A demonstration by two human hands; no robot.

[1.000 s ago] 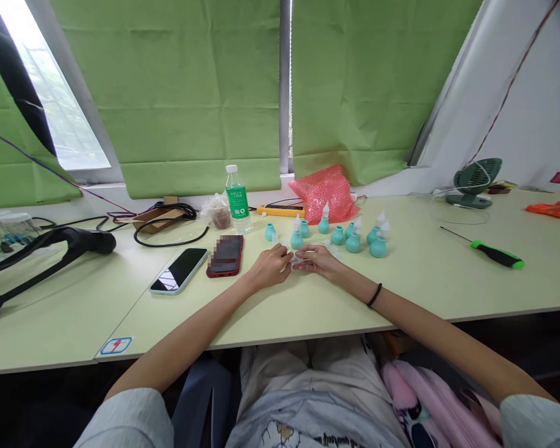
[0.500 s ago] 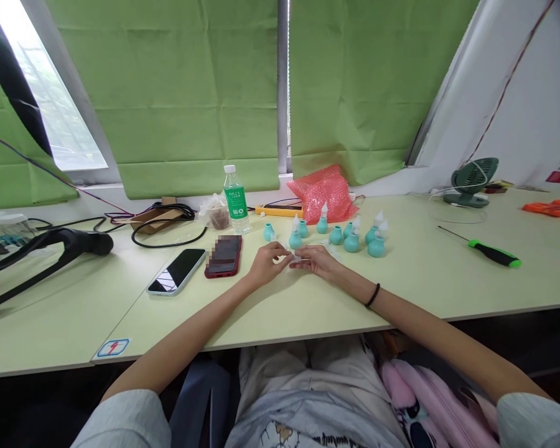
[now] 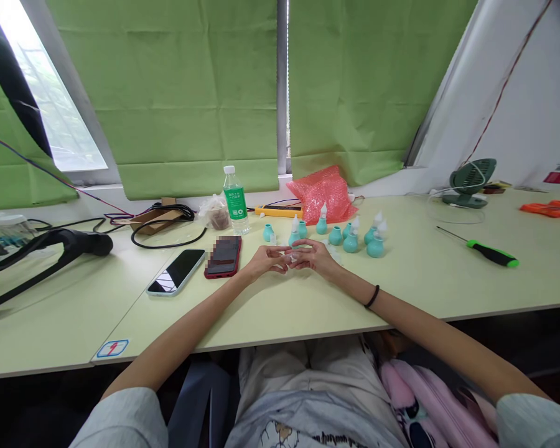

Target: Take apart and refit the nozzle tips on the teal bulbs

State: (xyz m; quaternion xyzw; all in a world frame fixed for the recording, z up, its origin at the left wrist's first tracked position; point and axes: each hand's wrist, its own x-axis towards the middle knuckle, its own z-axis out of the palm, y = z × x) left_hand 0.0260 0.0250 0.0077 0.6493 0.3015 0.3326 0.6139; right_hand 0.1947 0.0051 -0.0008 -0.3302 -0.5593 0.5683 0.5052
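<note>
My left hand (image 3: 269,260) and my right hand (image 3: 315,257) meet fingertip to fingertip above the table. Between their fingers is a small clear piece (image 3: 293,256), mostly covered and too small to name. Just behind them stands a teal bulb with a clear pointed tip (image 3: 294,236), its lower part hidden by my fingers. Several more teal bulbs stand to the right, some tipped like the one at the far right (image 3: 375,246), others without a tip, like the open bulb (image 3: 335,235). Another open bulb (image 3: 267,233) is behind my left hand.
Left of my hands lie a red-cased phone (image 3: 224,256) and a light-cased phone (image 3: 176,272). A water bottle (image 3: 236,202) and pink bubble wrap (image 3: 322,194) stand behind. A screwdriver (image 3: 490,252) and green fan (image 3: 471,183) are at right, a black frame (image 3: 65,249) at left.
The fingers of both hands have spread and shifted around the small clear piece. My right fingers have risen a little and now cover the lower part of the bulb behind them.
</note>
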